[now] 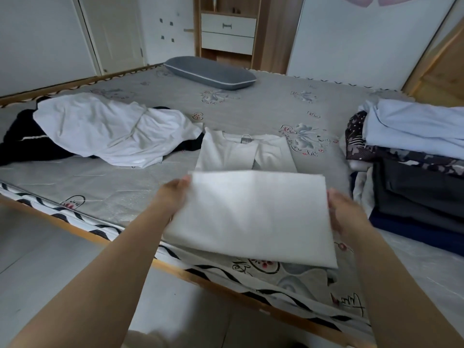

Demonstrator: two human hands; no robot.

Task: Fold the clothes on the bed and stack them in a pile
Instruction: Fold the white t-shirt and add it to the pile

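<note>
A white shirt (251, 214) lies on the bed in front of me, its lower half lifted and folded up over itself, its collar end with a label flat on the mattress behind. My left hand (173, 194) grips the raised fold's left edge. My right hand (344, 209) holds the right edge, fingers tucked under the cloth. A stack of folded clothes (411, 172) sits at the right: dark items below, patterned cloth, pale blue on top. Unfolded clothes lie at the left: a crumpled white garment (110, 131) over a black one (22, 141).
The grey patterned mattress (263, 106) fills the view, its wooden frame edge (175, 267) running diagonally below my arms. A grey pillow (211, 72) lies at the far side. Beyond stand white wardrobe doors and a wooden drawer unit (227, 31).
</note>
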